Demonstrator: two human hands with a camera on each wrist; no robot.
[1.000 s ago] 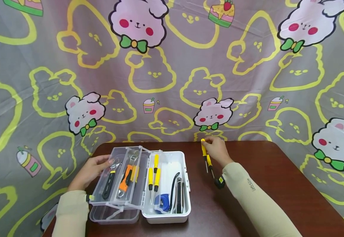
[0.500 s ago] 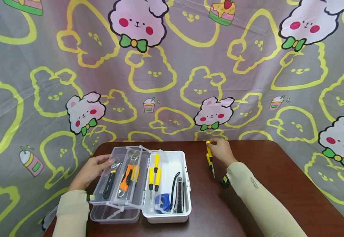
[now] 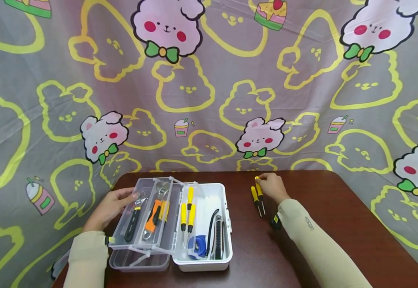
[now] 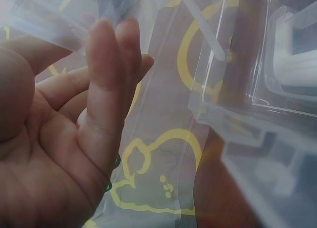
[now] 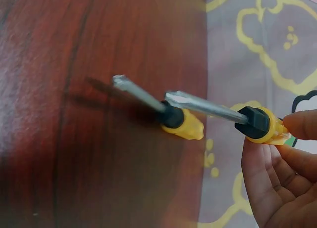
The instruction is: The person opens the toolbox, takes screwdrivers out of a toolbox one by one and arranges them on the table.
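My right hand (image 3: 272, 188) pinches the yellow handle of a screwdriver (image 3: 259, 186) between thumb and fingers, its metal shaft pointing down toward the table. Just left of it, a second yellow screwdriver (image 3: 254, 194) lies on the tabletop; both black collars and shafts show in the right wrist view. At the left, my left hand (image 3: 107, 208) grips the side edge of the toolbox's clear upper tray (image 3: 120, 239), thumb over the rim. An adjustable wrench (image 3: 133, 224) and an orange-handled tool (image 3: 153, 216) lie in that tray.
The white toolbox base (image 3: 201, 267) stands open beside the tray. Inside are several yellow screwdrivers (image 3: 191, 216), a blue tape measure (image 3: 199, 245) and a utility knife (image 3: 218, 236). A patterned curtain (image 3: 209, 100) hangs behind the brown table (image 3: 324, 224).
My right hand has moved slightly right and down. One screwdriver has gone from that hand onto the table, while the other stays pinched. The left hand has kept its place on the tray.
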